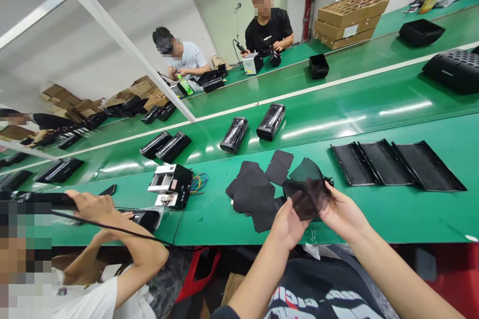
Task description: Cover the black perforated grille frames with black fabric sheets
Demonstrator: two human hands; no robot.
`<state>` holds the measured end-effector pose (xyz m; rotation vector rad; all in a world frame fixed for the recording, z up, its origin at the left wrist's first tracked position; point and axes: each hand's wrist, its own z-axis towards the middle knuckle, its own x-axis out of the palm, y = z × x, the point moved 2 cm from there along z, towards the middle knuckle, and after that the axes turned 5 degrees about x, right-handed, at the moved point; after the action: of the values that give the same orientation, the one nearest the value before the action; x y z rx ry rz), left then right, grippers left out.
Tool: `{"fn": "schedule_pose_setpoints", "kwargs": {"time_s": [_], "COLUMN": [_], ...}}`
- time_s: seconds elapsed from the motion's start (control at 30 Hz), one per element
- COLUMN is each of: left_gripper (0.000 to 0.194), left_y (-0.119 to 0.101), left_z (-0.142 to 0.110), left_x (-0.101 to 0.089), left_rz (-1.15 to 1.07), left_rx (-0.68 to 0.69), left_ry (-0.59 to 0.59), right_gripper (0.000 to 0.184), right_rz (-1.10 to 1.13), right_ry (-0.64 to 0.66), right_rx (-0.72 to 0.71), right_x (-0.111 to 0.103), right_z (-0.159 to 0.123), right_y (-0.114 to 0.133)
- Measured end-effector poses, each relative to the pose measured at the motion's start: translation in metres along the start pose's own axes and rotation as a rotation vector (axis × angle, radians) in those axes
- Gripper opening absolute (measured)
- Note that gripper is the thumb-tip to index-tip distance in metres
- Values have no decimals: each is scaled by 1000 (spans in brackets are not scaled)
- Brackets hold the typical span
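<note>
A thin, see-through black mesh sheet [307, 187] is held up over the near edge of the green bench. My left hand [290, 225] pinches its lower left edge, and my right hand [340, 209] grips its right side. Part of a dark object shows behind the sheet, mostly hidden by it. Just left of my hands lies a loose pile of black sheets [247, 189], with one more sheet [280, 167] at its upper right. To the right, three black curved panels [387, 164] lie side by side on the bench.
A co-worker's arm [140, 239] works at my left, with a cable across it. A small white-and-black machine [174, 187] stands between us. Black housings [271, 122] sit on the green conveyor [329, 104]. Two people work across it, near stacked cardboard trays [350, 20].
</note>
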<state>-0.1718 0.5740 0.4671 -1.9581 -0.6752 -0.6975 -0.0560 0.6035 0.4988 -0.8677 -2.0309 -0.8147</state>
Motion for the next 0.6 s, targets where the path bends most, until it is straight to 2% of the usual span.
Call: {"fn": "schedule_pose_setpoints", "kwargs": {"time_s": [0.1,0.2,0.3,0.37,0.5,0.6], "left_gripper": [31,30,31,32,34,36], "left_y": [-11,-31,-45,-49,-50,-45], "left_z": [-6,-12,-17,-19,-21,-14], "left_x": [2,0,-1,0,0,-9], "left_rz": [-96,-59,-9,9,40,117], "left_rx": [97,111,113,106,106,113], "left_ry": [-109,-166,-158,-155,-169,-183], "right_gripper": [34,42,24,18,17,16], "right_rz": [-21,-102,-237,-325,-450,-597], "right_ry": [27,-6,-66,-68,-55,-90], "right_rx": [-48,-58,-23,-22,-36,-46], "right_x": [-6,-16,-23,-23,-21,-30], "right_z": [-4,-7,-7,-6,-4,3], "right_y": [5,15,22,25,28,29]}}
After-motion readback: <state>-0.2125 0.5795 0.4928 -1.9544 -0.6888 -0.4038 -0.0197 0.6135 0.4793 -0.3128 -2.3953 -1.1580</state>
